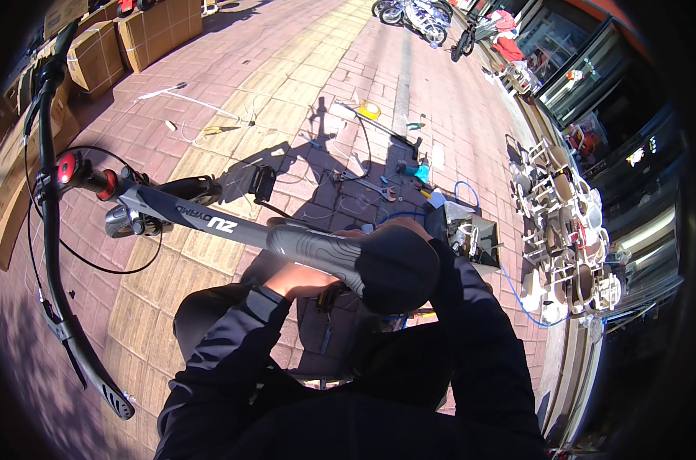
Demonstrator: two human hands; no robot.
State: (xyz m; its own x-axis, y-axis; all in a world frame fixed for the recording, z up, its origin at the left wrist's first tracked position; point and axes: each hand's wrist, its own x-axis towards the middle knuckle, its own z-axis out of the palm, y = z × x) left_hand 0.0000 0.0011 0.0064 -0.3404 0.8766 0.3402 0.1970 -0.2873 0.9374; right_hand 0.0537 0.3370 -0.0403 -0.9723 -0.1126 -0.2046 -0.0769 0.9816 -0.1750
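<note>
Bicycle saddle, black and broad, sits at the rear of a grey frame in the near middle of a sunlit brick pavement, between the arms of a seated person in dark sleeves. The left hand reaches under the saddle from the near side; its fingers are hidden there, and whether they grip anything cannot be told. The right hand shows only in part at the saddle's far edge, its fingers likewise too covered to read as open or closed. To the left, the frame runs toward a black handlebar with looping cables, a dark tyre beside it; a black pedal stands just beyond the frame. Farther off, a roll of yellow tape, a wrench and yellow-handled pliers lie scattered on the ground. An open box of parts stands right of the saddle, near a row of white-framed items. Cardboard boxes line the far left; parked two-wheelers stand in the distance.
</note>
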